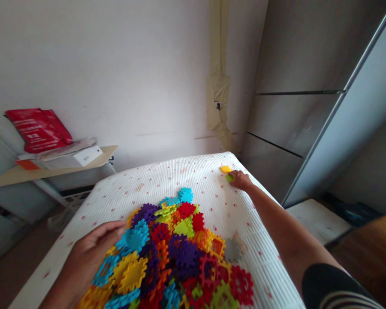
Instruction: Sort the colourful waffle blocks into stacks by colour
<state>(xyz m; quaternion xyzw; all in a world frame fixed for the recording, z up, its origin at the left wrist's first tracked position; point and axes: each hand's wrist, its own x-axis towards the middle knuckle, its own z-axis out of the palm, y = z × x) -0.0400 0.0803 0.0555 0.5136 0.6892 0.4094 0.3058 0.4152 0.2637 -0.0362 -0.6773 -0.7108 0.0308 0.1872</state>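
Note:
A heap of toothed plastic building tiles (183, 253) in blue, purple, red, yellow, orange and green covers the near middle of the padded white surface (167, 171). My left hand (93, 246) rests against the heap's left side, its fingertips partly hidden at the tiles; whether they grip one I cannot tell. Stretched toward the far right corner, my right hand (240, 180) has its fingers closed on a lime green tile (230, 177). Just beyond that tile lies a yellow tile (225, 169). A grey tile (233, 249) sits at the heap's right edge.
A wooden shelf (107, 153) on the left bears a red bag (38, 128) and a white box (88, 156). Behind the padded surface rises a white wall with a taped socket (218, 105). Tall grey cabinet doors (289, 116) stand on the right.

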